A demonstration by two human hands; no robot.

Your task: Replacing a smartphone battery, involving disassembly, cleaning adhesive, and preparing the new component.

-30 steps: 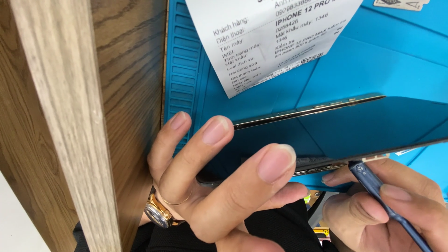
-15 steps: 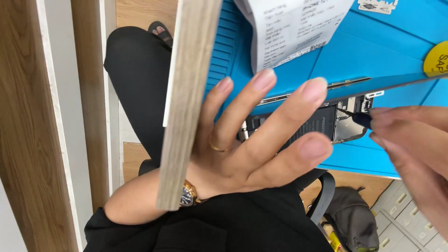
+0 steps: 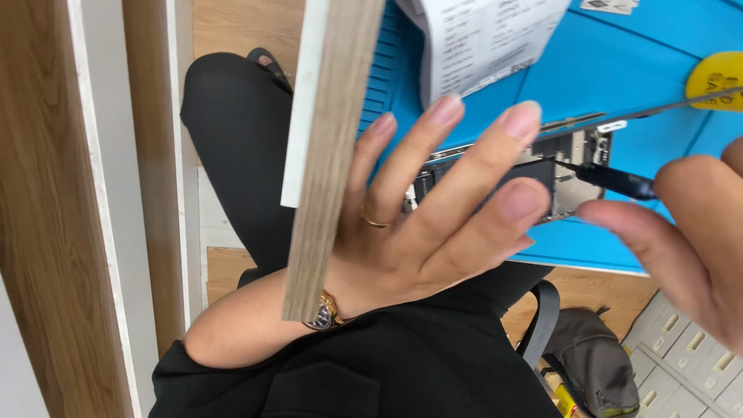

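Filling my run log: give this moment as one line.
left hand: steadies opened phone | right hand: holds dark tool, tip at phone | surface: blue mat

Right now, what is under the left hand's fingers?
Under the left hand lies an opened phone on a blue mat. Its inner parts show near the dark tool held by the right hand. The fingers cover the phone's left part.

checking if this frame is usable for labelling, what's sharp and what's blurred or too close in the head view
Head view: even, soft light with no hard glare; the left hand and the opened phone are fairly sharp; the right hand, very close to the lens, is soft and blurred; the dark tool it holds stays readable; the wooden board edge hides part of the blue mat.
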